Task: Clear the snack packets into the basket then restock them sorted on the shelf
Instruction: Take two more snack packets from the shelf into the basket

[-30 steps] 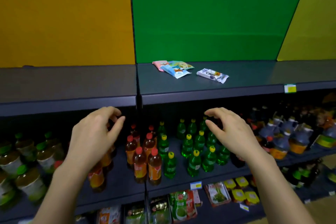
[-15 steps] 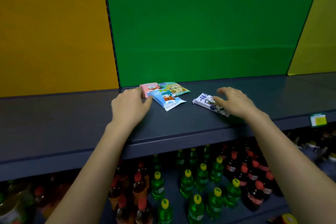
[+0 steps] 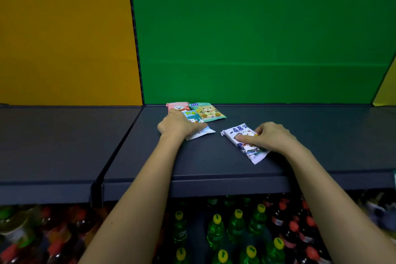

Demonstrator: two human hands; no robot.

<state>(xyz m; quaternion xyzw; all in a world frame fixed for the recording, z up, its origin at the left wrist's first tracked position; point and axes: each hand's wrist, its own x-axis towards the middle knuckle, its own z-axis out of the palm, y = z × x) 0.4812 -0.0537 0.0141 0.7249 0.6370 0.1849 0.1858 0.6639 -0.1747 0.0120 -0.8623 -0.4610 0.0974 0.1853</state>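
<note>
Four snack packets lie on the dark top shelf (image 3: pixel 214 163) near the green back panel. A pink packet (image 3: pixel 177 106) and a green bear packet (image 3: pixel 209 111) sit at the back, overlapping a blue packet (image 3: pixel 194 118). My left hand (image 3: pixel 179 125) lies on the blue packet with fingers curled over it; only the packet's top and white end show. A white packet (image 3: pixel 240 133) lies to the right, apart from the others. My right hand (image 3: pixel 273 137) holds it, thumb pressed on top and fingers over its far edge. No basket is in view.
A seam (image 3: pixel 120 146) splits the top shelf into two boards. Orange panel (image 3: pixel 64 38) and green panel (image 3: pixel 257 28) form the back wall. Below the shelf edge stand several green bottles (image 3: pixel 216 229) and red-capped dark bottles (image 3: pixel 295 227).
Both hands rose from in front of the bottle shelf to the top shelf. The left hand slid onto the blue packet; the right closed over the white packet. The camera moved closer.
</note>
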